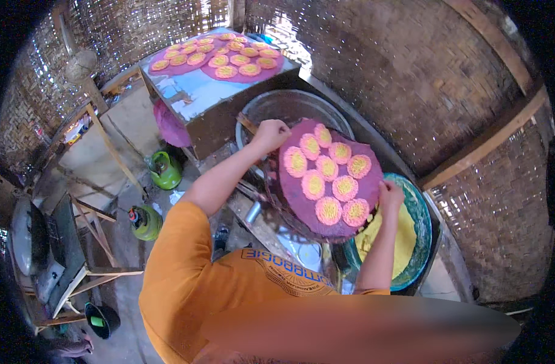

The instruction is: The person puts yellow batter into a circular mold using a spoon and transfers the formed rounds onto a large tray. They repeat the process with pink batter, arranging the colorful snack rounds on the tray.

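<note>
evidently, the purple sheet (pixel 302 209) is spread out between the person's two hands, in front of a wide metal basin (pixel 277 102) and beside a green basin (pixel 421 227), overlapping both in this view. the left hand (pixel 272 134) has its grip closed to a pinch at the sheet's upper left edge; the right hand (pixel 391 195) pinches the right edge, thumb and fingers likewise drawn together. what bears the sheet's weight from below cannot be told for certain.

as for progress, this sheet looks fully laid: ten pink and yellow rounds (pixel 326 168), flower-like and close together, cover most of it, with only narrow purple gaps between. on the desk (pixel 198 109) beyond, two more sheets (pixel 244 79) lie side by side carrying similar rounds, so those seem done to the same point. a strip of the pale desk top in front of them is uncovered. plenty of yellow mass (pixel 403 239) remains in the green basin, which suggests to me that the supply is far from used up.
</note>
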Demonstrator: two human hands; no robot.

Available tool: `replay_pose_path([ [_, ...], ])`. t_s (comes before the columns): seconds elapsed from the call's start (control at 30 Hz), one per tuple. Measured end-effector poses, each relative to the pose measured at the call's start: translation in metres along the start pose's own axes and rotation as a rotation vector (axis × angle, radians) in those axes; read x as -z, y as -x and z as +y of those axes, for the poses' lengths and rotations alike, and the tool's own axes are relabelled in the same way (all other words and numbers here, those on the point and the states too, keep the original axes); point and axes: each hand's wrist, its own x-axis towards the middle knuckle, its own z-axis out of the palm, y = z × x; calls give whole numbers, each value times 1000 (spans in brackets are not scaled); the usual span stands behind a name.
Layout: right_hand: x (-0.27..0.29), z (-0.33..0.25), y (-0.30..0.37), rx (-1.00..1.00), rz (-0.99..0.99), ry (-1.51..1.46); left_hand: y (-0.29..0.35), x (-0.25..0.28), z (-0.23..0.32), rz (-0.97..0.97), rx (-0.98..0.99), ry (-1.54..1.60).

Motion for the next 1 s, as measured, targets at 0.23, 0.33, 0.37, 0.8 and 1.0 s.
replay_pose_path([
  [0.23,-7,-128,-69,97,-26,-120,-70,128,-47,-10,-38,124],
  [0.33,-41,-222,-95,29,-172,-353,-96,206,-102,41,-44,86],
  [0.37,-58,-245,-106,23,-201,-416,-103,234,-109,64,-4,65],
  [0.8,-328,-438,-183,167,-292,-333,-150,383,-347,610,242,-298],
  [1.0,-304,-397,-113,176,-288,-441,-52,290,-447,809,760,-50],
])
